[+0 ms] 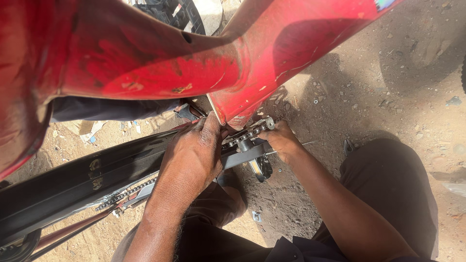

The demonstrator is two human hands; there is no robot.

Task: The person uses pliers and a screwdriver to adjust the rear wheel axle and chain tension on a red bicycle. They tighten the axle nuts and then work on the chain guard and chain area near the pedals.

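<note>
A bicycle chain (242, 137) runs over a small sprocket just below the lower tip of a red bicycle frame (194, 63). My left hand (191, 157) lies over the chain and the silver crank arm (242, 156), its fingers curled against the frame's edge. My right hand (280, 139) grips the far end of the chain and sprocket from the right. A black tyre and rim (77, 182) stretch away to the lower left, with more chain (127, 193) along them.
Sandy ground (388, 73) strewn with pebbles and small metal bits surrounds me. My knees in dark trousers (388, 189) frame the work. Another person's dark sleeve (111, 109) and sandalled foot (187, 111) show under the frame. A tyre tread (167, 12) sits at the top.
</note>
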